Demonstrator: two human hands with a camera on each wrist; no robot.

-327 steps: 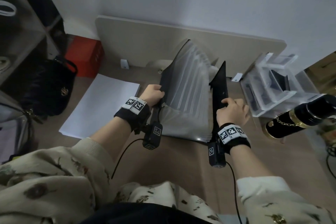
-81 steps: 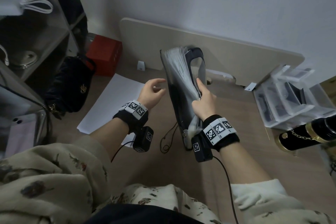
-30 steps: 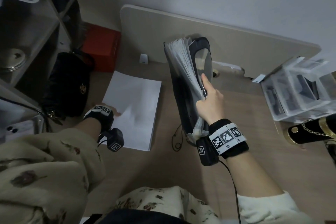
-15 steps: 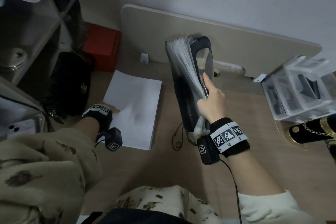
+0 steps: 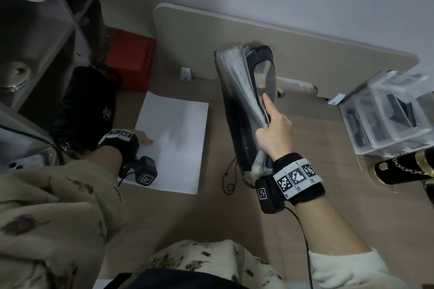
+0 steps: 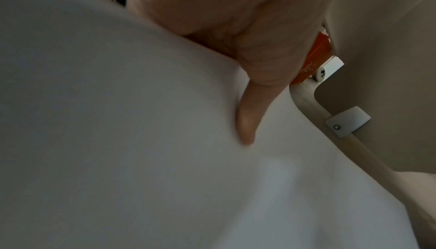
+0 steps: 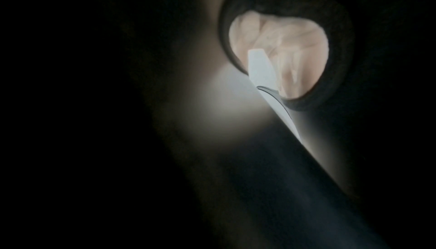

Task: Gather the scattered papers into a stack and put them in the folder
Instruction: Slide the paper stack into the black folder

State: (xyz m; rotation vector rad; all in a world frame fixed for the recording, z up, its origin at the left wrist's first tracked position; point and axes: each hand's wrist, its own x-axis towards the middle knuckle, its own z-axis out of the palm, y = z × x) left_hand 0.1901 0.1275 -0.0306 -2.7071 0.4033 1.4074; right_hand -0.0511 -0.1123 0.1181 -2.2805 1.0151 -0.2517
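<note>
A white paper stack [image 5: 176, 143] lies flat on the desk, left of centre. My left hand [image 5: 141, 139] is at its left edge, thumb on the top sheet; the other fingers are hidden. In the left wrist view the thumb [image 6: 245, 122] presses on the paper stack [image 6: 141, 159], which bulges beside it. A black accordion folder [image 5: 237, 110] stands upright on the desk with its pockets fanned at the top. My right hand [image 5: 273, 134] grips its near side, forefinger along the flap. The right wrist view is mostly dark, showing fingers [image 7: 283, 51] through the folder's handle hole.
A black handbag [image 5: 87, 110] and a red box [image 5: 130, 63] sit just left of the papers, under a shelf unit [image 5: 35, 30]. A clear plastic organizer [image 5: 387, 112] and a black-and-gold bag [image 5: 404, 169] are at the right. An upright desk panel [image 5: 305, 49] closes the back.
The folder, earlier spread open between both hands, now stands gathered in my right hand. My left hand left it and went to the paper stack's left edge, where it has stayed.
</note>
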